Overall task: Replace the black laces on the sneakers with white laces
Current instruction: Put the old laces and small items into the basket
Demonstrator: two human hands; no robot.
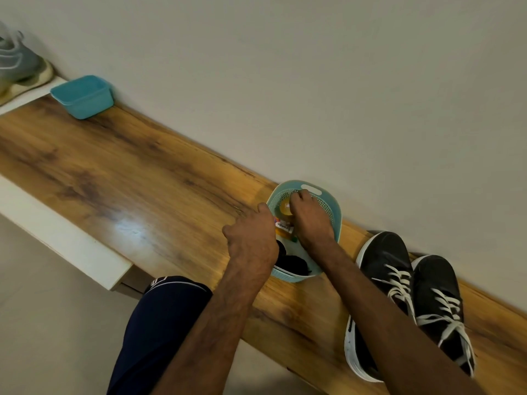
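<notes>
Both sneakers (382, 252) stand on the bench (142, 181), white laces (399, 280) already in. The left hand (251, 238) grips the basket (325, 202) rim. The right hand (310, 220) reaches inside, fingers curled; I cannot tell what it holds. Steady the basket and tuck what look like the black laces (293, 265) fully below the rim.

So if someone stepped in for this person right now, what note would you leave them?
Left hand: at the basket's left rim, fingers hidden.
Right hand: inside the basket, fingers curled; what it holds, if anything, is unclear.
Sneakers: side by side on the shelf, right of the basket, both with white laces.
Dark bundle: in the basket, maybe the black laces.
Done: relacing, it seems.
Left: probably checking the knots and tidying up.
</notes>
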